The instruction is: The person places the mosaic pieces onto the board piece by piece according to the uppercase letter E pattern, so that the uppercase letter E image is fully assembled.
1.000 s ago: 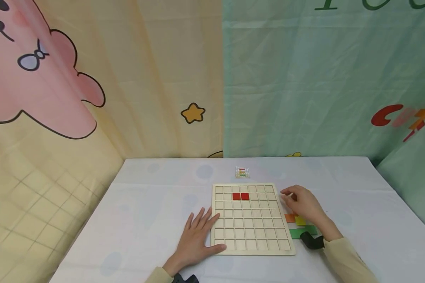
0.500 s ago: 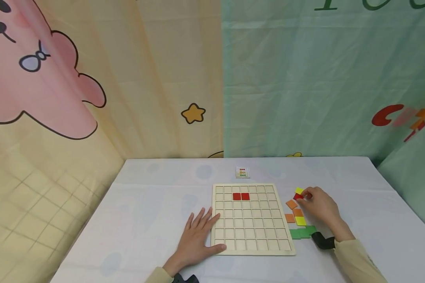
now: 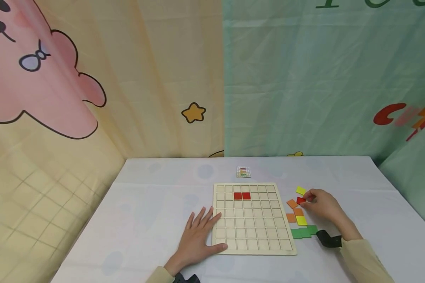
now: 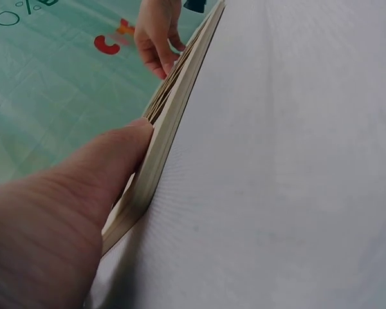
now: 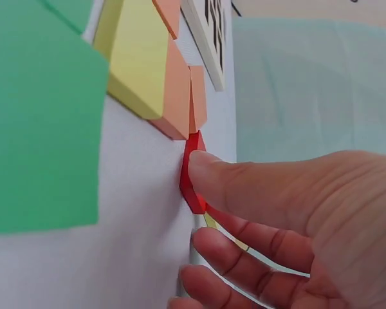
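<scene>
Right hand (image 3: 324,205): thumb and forefinger pinched one red square tile (image 3: 300,201); orange tiles (image 3: 292,203) lay just left of those fingertips, one yellow tile (image 3: 300,190) just beyond. Left hand (image 3: 197,237): fingers spread, rested on the gridded wooden board (image 3: 253,252), whose two red inset squares (image 3: 237,195) lay ahead.

The board (image 3: 256,223) lies on the table (image 3: 145,220), with two tiles (image 3: 237,195) side by side in its second row from the far edge and a card (image 3: 243,172) beyond. The left hand (image 3: 196,241) spans its near left corner. Loose tiles (image 3: 301,221) lie to its right, the right hand (image 3: 322,203) at one farther tile (image 3: 300,201), perhaps touching its left neighbour.
</scene>
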`<act>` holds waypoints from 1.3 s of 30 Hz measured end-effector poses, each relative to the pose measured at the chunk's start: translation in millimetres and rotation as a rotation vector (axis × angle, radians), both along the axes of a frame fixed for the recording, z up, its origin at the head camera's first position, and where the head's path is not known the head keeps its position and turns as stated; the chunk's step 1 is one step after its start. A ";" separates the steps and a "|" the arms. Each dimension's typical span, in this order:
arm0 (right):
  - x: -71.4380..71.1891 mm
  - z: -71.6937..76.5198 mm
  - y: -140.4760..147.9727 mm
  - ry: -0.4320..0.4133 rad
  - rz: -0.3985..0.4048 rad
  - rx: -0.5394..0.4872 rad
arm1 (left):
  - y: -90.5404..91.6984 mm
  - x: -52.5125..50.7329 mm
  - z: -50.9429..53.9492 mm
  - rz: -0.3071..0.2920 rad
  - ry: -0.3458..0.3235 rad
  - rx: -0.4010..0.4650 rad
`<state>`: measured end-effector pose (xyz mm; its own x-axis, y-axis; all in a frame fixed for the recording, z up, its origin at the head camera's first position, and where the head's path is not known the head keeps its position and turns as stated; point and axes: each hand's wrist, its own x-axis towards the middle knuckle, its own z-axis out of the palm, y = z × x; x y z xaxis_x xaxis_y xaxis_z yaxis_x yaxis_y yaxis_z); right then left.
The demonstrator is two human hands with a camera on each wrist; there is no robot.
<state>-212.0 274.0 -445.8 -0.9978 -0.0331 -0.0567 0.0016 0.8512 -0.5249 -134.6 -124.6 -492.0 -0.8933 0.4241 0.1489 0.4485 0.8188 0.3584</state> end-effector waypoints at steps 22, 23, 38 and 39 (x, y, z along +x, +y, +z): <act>16.0 -3.6 -7.2 0.151 0.011 -0.056 | 2.9 -3.1 2.7 -0.001 0.006 -0.036; 16.2 -2.9 -9.4 0.170 0.010 -0.058 | 2.7 -3.4 2.4 0.000 0.007 -0.039; -6.2 -2.2 -73.1 0.239 0.175 -0.267 | 1.1 -3.6 -0.8 0.000 0.027 -0.023; -8.3 -3.6 -76.7 0.232 0.190 -0.279 | 1.0 -3.5 -1.6 0.002 0.027 -0.022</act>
<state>-220.3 197.3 -449.4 -0.9579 -0.1998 0.2061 -0.2870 0.6498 -0.7038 -138.1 -123.6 -493.6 -0.8898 0.4261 0.1634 0.4563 0.8272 0.3278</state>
